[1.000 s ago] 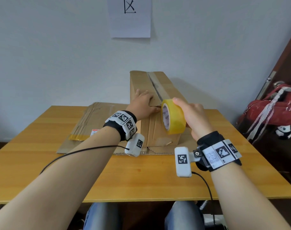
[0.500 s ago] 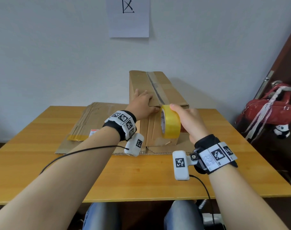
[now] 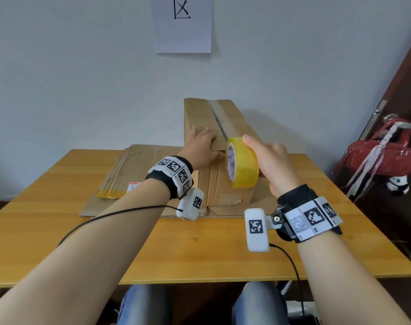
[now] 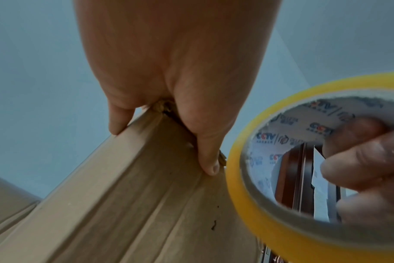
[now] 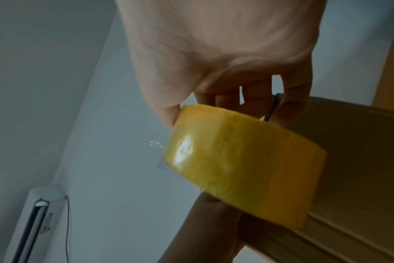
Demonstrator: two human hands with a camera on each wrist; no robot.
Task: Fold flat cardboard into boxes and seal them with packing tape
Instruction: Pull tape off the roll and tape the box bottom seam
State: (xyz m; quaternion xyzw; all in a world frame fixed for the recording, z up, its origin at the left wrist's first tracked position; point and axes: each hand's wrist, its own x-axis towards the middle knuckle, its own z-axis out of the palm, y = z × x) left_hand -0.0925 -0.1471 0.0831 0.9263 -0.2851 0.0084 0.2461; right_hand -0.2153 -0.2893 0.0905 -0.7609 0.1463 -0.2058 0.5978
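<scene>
Right hand point(image 3: 273, 165): raised in front of the near end of the box, curled round a roll of yellow packing tape point(image 3: 241, 162); forefinger laid over the top of the roll, other fingers point(image 4: 358, 160) hooked through its printed core, roll held on edge with its open side facing left. A short clear tape end point(image 5: 161, 161) stands off the roll's outer face in the right wrist view. Left hand point(image 3: 201, 147): palm down on the top of the cardboard box point(image 3: 223, 146), fingers fairly straight and spread on the left top flap, thumb point(image 4: 208, 154) lying along the near top edge, close beside the roll; it holds nothing. Box: long, brown, assembled, standing lengthwise away from the person on the table point(image 3: 199, 249), its far end near the wall; a strip of clear tape point(image 3: 219, 120) runs along the centre seam of the top on the far part. Beneath and left of the box: flattened cardboard sheets point(image 3: 127, 174), stacked, one bearing a small white and red label point(image 3: 134, 186). Surroundings: wooden table top; white wall with a paper sheet point(image 3: 183, 22) bearing a black mark; red handbag point(image 3: 382, 158) with pale ribbons and a small panda toy point(image 3: 398, 184) hanging at the right. Both wrists carry black bands with white marker blocks and cabled cameras.
</scene>
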